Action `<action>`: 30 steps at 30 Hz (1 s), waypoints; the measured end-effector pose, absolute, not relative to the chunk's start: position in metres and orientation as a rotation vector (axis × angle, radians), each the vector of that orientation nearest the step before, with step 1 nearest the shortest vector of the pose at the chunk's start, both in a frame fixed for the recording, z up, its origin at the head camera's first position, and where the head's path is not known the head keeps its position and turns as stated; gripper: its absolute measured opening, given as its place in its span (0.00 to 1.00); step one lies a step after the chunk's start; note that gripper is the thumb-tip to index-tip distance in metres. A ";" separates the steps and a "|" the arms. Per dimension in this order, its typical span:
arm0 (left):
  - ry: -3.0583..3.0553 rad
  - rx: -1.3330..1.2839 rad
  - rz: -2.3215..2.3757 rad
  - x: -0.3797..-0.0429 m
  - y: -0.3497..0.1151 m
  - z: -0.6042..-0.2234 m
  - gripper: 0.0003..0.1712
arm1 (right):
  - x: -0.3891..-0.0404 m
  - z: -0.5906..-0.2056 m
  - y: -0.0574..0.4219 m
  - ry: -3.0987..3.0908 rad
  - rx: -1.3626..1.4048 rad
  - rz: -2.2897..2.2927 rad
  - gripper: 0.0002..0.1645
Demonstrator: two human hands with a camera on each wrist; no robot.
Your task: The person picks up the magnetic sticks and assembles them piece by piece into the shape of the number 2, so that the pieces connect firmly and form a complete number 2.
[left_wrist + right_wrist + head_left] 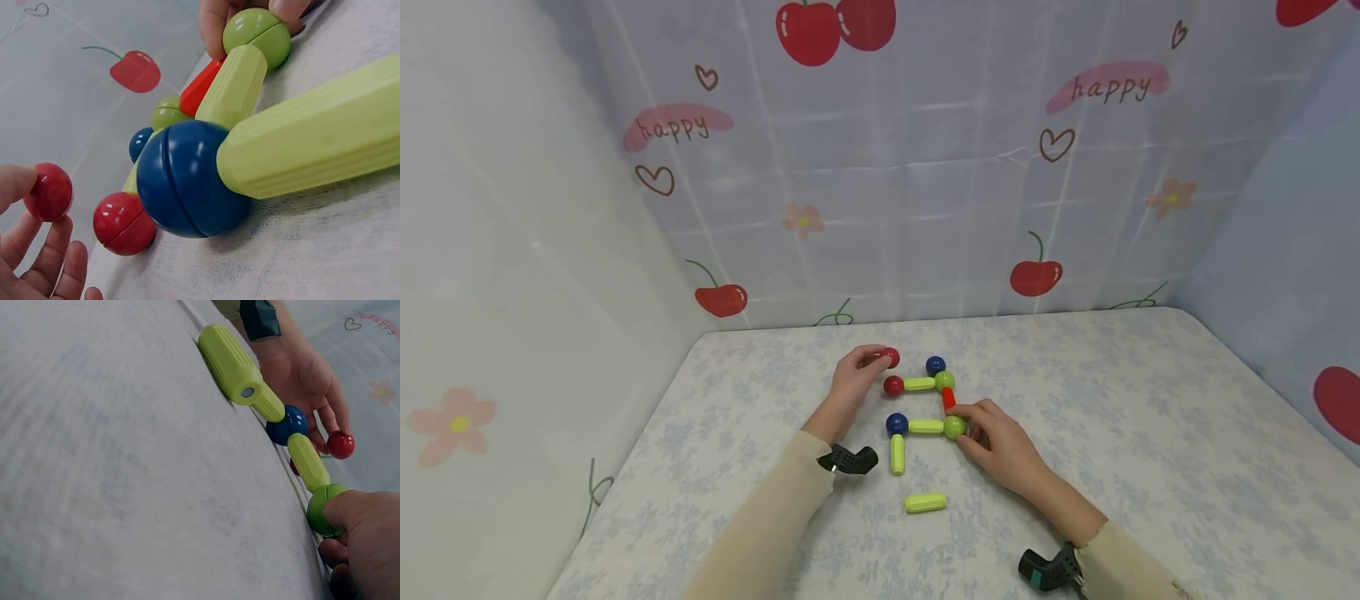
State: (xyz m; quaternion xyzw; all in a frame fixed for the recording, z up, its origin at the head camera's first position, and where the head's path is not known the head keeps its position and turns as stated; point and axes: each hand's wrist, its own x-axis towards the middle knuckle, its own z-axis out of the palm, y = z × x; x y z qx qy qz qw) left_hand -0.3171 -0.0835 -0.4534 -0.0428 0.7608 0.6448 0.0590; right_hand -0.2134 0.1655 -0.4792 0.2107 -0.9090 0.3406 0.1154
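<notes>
My left hand [852, 379] pinches a red ball [50, 192] between thumb and fingers, just above the far left of a chain of magnetic balls and rods. My right hand [1006, 446] holds the near green ball [955, 427] between thumb and fingers. From that ball a red rod [949, 400] runs to the far green ball [944, 381], which touches a dark blue ball [936, 365]. A yellow-green rod [919, 384] joins the far green ball to a second red ball [893, 386]. Another yellow-green rod [926, 427] links the held green ball with a blue ball [187, 181].
A yellow-green rod [897, 455] extends from the near blue ball toward the person. One loose yellow-green rod [925, 502] lies nearer the front of the cloth-covered table [1120, 417]. A printed curtain [925, 167] hangs behind the table.
</notes>
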 end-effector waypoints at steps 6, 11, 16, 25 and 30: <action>2.366 -0.053 1.963 -0.304 -0.090 -0.446 0.19 | -0.213 -0.479 0.165 -2.677 0.610 1.008 0.23; 2.475 0.093 1.868 -0.285 -0.094 -0.439 0.19 | -0.213 -0.479 0.164 -2.679 0.601 1.006 0.23; 2.546 0.248 1.731 -0.259 -0.099 -0.434 0.18 | -0.213 -0.478 0.163 -2.672 0.606 1.005 0.23; 2.509 0.519 1.587 -0.220 -0.106 -0.444 0.15 | -0.212 -0.477 0.164 -2.678 0.598 1.002 0.23; 2.489 0.553 1.526 -0.206 -0.113 -0.454 0.15 | -0.212 -0.476 0.164 -2.674 0.600 1.007 0.23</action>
